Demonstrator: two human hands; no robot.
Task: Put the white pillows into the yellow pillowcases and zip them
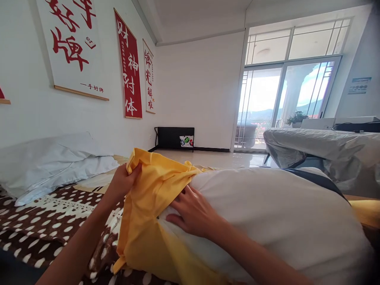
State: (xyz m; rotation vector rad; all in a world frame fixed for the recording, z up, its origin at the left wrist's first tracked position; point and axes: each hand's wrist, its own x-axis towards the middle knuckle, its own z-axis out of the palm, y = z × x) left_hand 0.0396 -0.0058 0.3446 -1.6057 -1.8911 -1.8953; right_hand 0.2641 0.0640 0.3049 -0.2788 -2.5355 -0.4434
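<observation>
A yellow pillowcase [148, 180] is pulled partway over one end of a plump white pillow [267, 209], which fills the lower right. My left hand [123, 182] is closed on the pillowcase's upper left edge, thumb over the cloth. At the pillowcase's mouth, my right hand [194, 211] grips the white pillow, its thumb apart from the fingers. Some of those fingertips are hidden under the yellow cloth. Lower down, the pillowcase drapes loosely along the pillow's near side.
Beneath lies a brown blanket with white dots [53, 229]. White bedding [59, 166] is heaped at the left by the wall. A black panel [169, 137] stands against the far wall. Clear plastic covers a table [320, 138] at the right, near the sliding glass door [261, 99].
</observation>
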